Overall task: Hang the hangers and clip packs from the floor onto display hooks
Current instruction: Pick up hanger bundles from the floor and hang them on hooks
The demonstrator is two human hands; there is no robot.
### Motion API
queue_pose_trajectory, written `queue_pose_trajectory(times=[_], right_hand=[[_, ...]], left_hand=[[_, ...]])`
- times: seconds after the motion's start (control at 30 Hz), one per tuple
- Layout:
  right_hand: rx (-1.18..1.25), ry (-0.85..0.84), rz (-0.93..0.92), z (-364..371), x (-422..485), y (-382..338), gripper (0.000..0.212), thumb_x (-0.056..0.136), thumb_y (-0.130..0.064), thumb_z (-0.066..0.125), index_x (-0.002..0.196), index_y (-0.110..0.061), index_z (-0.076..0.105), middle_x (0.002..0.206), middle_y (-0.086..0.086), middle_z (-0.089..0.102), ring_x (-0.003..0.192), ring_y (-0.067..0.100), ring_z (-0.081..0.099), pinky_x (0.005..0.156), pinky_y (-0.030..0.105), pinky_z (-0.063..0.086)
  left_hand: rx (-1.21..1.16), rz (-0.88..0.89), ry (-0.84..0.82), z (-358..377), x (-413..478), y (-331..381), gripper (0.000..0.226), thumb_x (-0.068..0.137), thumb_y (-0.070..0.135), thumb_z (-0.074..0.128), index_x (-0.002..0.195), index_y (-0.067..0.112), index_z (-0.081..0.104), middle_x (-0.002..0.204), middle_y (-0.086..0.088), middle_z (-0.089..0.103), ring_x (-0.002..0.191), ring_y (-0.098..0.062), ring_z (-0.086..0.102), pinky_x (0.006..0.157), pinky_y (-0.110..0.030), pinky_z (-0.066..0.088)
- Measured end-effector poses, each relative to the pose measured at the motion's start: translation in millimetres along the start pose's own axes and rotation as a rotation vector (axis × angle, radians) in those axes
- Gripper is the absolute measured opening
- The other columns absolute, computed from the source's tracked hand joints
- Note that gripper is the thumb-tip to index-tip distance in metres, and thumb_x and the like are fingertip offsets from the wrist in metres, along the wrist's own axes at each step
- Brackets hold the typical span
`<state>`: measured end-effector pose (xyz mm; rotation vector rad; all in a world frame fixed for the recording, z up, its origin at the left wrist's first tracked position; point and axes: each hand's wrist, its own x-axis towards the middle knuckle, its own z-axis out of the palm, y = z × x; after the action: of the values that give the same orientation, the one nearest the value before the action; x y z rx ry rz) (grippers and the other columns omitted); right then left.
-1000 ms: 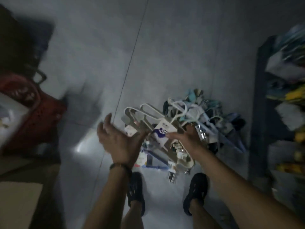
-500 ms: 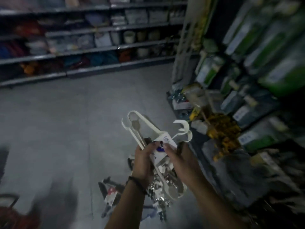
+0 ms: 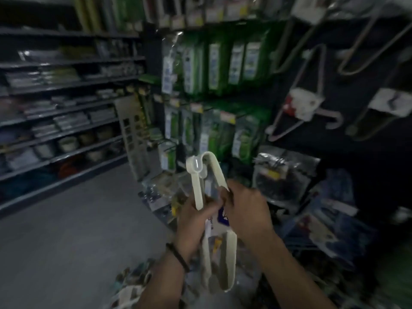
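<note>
- Grips with the left hand (image 3: 196,219) the cream hanger pack (image 3: 199,188) at lower centre of the frame, fingers curled round one arm below its looped top
- Pinches the same pack with the right hand (image 3: 247,210) from the right side, fingers closed near the white and blue label (image 3: 223,217); hands close together, contact between them too blurred to tell
- Holds the pack upright in the air, lower end hanging between the forearms
- Wears a dark band (image 3: 178,256) on the left wrist
- Faces pale hangers (image 3: 296,112) hung on the dark panel at upper right, green packs (image 3: 214,68) on hooks at upper centre, stocked shelves (image 3: 66,85) at left
- Stands over a blurred heap of goods (image 3: 129,286) on the grey floor (image 3: 66,230) at the bottom edge
</note>
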<state>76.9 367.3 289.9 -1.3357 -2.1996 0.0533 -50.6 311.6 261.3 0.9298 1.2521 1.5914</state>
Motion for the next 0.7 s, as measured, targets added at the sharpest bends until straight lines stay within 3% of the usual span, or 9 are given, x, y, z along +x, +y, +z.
queue_pose_trajectory(times=[0.1, 0.17, 0.23, 0.3, 0.37, 0.47, 0.57, 0.63, 0.7], right_hand=[[-0.081, 0.053, 0.033, -53, 3, 54, 0.023, 0.110, -0.046, 0.040, 0.101, -0.028, 0.052, 0.077, 0.000, 0.065, 0.071, 0.028, 0.070, 0.057, 0.034, 0.046], [-0.173, 0.072, 0.056, -86, 2, 86, 0.027, 0.110, -0.044, 0.039, 0.111, -0.024, 0.057, 0.086, 0.003, 0.071, 0.077, 0.028, 0.073, 0.062, 0.036, 0.051], [-0.302, 0.107, 0.080, -114, -3, 117, 0.022, 0.109, -0.041, 0.044, 0.110, -0.023, 0.057, 0.082, 0.002, 0.071, 0.068, 0.026, 0.072, 0.057, 0.034, 0.052], [-0.387, 0.152, 0.126, -140, -10, 142, 0.013, 0.096, -0.032, 0.069, 0.097, -0.021, 0.062, 0.061, -0.002, 0.062, 0.045, 0.020, 0.061, 0.041, 0.023, 0.029], [-0.394, 0.169, 0.186, -163, -14, 162, 0.012, 0.093, -0.029, 0.074, 0.096, -0.022, 0.064, 0.057, -0.005, 0.060, 0.042, 0.015, 0.057, 0.041, 0.024, 0.016], [-0.335, 0.185, 0.273, -189, -17, 187, 0.008, 0.110, -0.035, 0.045, 0.109, -0.029, 0.050, 0.073, -0.007, 0.062, 0.059, 0.016, 0.061, 0.050, 0.032, 0.034], [-0.302, 0.237, 0.357, -211, -16, 208, 0.009, 0.111, -0.039, 0.038, 0.104, -0.033, 0.041, 0.073, -0.008, 0.058, 0.062, 0.017, 0.060, 0.054, 0.033, 0.043], [-0.298, 0.246, 0.421, -225, -13, 217, 0.015, 0.111, -0.042, 0.038, 0.099, -0.033, 0.039, 0.068, -0.008, 0.053, 0.055, 0.012, 0.053, 0.050, 0.031, 0.041], [-0.332, 0.272, 0.457, -237, -6, 225, 0.017, 0.110, -0.044, 0.040, 0.101, -0.030, 0.046, 0.067, -0.007, 0.054, 0.054, 0.013, 0.055, 0.050, 0.033, 0.049]], left_hand=[[0.112, 0.002, 0.007, 71, 7, 8, 0.064, 0.072, 0.078, 0.078, 0.081, 0.015, 0.078, 0.086, -0.025, 0.075, 0.081, -0.045, 0.073, 0.075, -0.049, 0.057], [0.156, -0.029, 0.002, 110, 11, 13, 0.081, 0.063, 0.097, 0.063, 0.072, 0.016, 0.070, 0.078, -0.021, 0.071, 0.073, -0.039, 0.071, 0.070, -0.048, 0.056], [0.192, 0.019, -0.031, 146, 14, 23, 0.075, 0.075, 0.089, 0.055, 0.081, 0.018, 0.078, 0.082, -0.015, 0.077, 0.080, -0.035, 0.076, 0.075, -0.053, 0.060], [0.291, 0.099, -0.025, 173, 19, 31, 0.068, 0.084, 0.080, 0.049, 0.072, 0.019, 0.075, 0.072, -0.002, 0.076, 0.071, -0.019, 0.075, 0.071, -0.045, 0.058], [0.405, 0.184, -0.035, 192, 27, 36, 0.068, 0.088, 0.079, 0.045, 0.072, 0.018, 0.072, 0.067, 0.000, 0.073, 0.064, -0.012, 0.070, 0.070, -0.040, 0.055], [0.520, 0.337, -0.064, 210, 46, 38, 0.047, 0.094, 0.067, 0.050, 0.085, 0.026, 0.072, 0.072, -0.001, 0.072, 0.063, -0.011, 0.068, 0.059, -0.032, 0.052], [0.540, 0.476, -0.150, 226, 69, 46, 0.015, 0.102, 0.049, 0.056, 0.100, 0.040, 0.068, 0.080, 0.017, 0.073, 0.069, -0.004, 0.070, 0.058, -0.024, 0.050], [0.592, 0.556, -0.207, 234, 87, 55, 0.012, 0.104, 0.049, 0.053, 0.104, 0.046, 0.064, 0.081, 0.020, 0.072, 0.070, -0.003, 0.070, 0.058, -0.029, 0.053], [0.706, 0.652, -0.238, 241, 108, 64, 0.019, 0.106, 0.052, 0.048, 0.112, 0.046, 0.064, 0.076, 0.016, 0.071, 0.066, -0.004, 0.067, 0.057, -0.035, 0.055]])
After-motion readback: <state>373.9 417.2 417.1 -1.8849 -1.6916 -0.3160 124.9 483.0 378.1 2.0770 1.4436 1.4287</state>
